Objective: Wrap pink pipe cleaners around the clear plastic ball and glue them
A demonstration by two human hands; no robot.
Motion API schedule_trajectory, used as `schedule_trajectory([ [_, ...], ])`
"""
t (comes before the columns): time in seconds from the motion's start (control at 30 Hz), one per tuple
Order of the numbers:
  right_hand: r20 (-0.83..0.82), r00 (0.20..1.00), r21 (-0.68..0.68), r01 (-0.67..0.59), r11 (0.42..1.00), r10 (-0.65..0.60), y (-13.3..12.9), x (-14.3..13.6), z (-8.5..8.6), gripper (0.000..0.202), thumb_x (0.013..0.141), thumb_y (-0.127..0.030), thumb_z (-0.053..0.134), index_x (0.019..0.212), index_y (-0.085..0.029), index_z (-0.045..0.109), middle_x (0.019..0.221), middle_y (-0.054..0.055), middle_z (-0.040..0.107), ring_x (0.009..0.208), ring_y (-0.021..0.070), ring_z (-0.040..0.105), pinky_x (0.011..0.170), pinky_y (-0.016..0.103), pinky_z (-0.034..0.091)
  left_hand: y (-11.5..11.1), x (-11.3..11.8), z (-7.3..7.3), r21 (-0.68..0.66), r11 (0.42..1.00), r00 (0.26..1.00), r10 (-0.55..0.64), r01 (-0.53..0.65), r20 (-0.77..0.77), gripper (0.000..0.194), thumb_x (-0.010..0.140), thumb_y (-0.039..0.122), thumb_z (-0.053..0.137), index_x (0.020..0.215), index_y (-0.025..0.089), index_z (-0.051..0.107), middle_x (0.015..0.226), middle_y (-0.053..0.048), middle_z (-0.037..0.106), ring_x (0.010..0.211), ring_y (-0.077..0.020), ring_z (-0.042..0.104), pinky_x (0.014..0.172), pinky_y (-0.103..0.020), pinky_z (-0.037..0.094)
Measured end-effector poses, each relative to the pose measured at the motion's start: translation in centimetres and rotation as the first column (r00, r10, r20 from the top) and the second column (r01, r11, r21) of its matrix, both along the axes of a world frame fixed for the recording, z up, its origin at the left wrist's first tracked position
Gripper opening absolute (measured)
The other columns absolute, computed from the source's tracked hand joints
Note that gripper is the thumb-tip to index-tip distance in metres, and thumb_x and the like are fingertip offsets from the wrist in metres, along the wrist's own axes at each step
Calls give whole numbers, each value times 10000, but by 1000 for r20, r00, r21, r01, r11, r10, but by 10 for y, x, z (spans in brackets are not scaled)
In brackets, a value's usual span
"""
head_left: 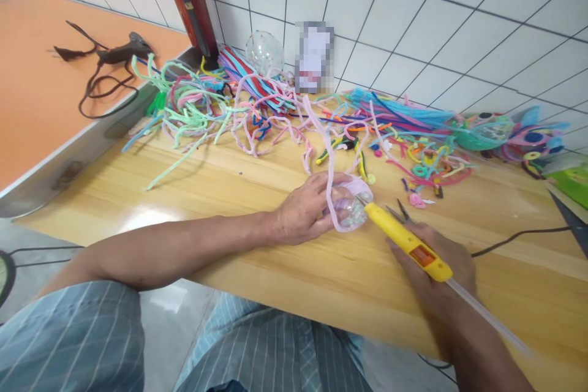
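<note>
My left hand [305, 211] is closed around a clear plastic ball [354, 215] low over the wooden table. A lilac pipe cleaner [329, 162] wraps the ball, and its long free end loops up over my fingers. In my right hand [441, 263] is a yellow hot glue gun [404, 239], with its nozzle at the right side of the ball. A clear glue stick [489, 318] sticks out of the gun's back end. The dark tips of some pointed tool [400, 211] show beside the gun; its handle is hidden by my right hand.
Tangled pipe cleaners [193, 107] and bundled blue ones [399, 111] line the wall. Yellow-green pliers [344, 148] lie ahead. Behind stand a red thermos [189, 6], a phone [315, 56] and another clear ball [265, 52]. A black cord [519, 236] crosses at right; a black hair-dryer-like device [124, 52] lies left.
</note>
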State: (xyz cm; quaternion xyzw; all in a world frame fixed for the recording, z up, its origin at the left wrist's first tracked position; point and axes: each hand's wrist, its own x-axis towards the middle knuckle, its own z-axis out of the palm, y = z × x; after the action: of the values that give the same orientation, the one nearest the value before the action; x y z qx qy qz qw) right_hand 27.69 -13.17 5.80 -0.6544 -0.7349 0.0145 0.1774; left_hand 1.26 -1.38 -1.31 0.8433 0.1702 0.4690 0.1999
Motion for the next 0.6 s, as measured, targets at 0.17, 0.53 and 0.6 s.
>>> schedule_trajectory([
  [0.17, -11, 1000, 34, 1, 999, -1, -1, -2, 1, 174, 977, -375, 605, 993, -298, 760, 832, 35, 809, 772, 250, 791, 685, 331, 535, 0, -1, 0, -9, 1000, 1000, -20, 20, 8, 309, 1068, 315, 611, 1358, 238, 542, 1470, -166, 623, 1393, -281, 640, 1163, -537, 581],
  [0.53, 29, 999, -41, 18, 999, -17, 2, 3, 2, 174, 965, -377, 612, 935, -281, 754, 822, 50, 806, 721, 243, 768, 636, 324, 515, 1, -1, -1, -16, 1000, 1000, -7, 7, 4, 300, 1066, 326, 610, 1351, 248, 558, 1463, -156, 629, 1379, -281, 649, 1184, -541, 560],
  [0.6, -13, 999, -37, 31, 999, -32, 1, 2, 1, 156, 948, -376, 633, 926, -276, 751, 819, 47, 804, 735, 239, 765, 662, 325, 528, 1, -1, -1, -20, 1000, 1000, -14, 14, 2, 298, 1064, 323, 612, 1347, 243, 564, 1466, -161, 629, 1381, -286, 647, 1183, -537, 557],
])
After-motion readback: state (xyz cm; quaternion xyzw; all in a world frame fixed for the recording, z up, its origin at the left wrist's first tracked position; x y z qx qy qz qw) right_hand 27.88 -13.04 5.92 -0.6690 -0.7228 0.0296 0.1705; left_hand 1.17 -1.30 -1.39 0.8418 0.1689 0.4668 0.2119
